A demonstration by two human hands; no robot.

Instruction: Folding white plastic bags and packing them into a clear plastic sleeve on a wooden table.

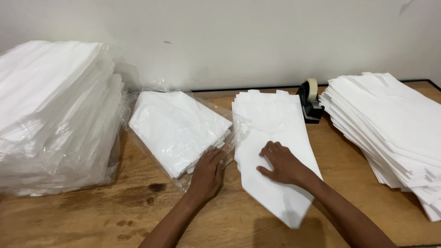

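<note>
Centre frame: right hand [281, 163] spread flat, palm down, on a small stack of white bags [271, 151] lying on the wooden desk [92, 216]. Left hand [209, 172] open, fingers resting on the near edge of a clear plastic packet of bags [177, 128], just left of the stack. Tape dispenser [310, 101] upper centre-right; tall piles far left [50, 110] and right [395, 133]. Risk: the top sheets look slippery and may skew under the flat palm; the loose wrap could snag.
</note>
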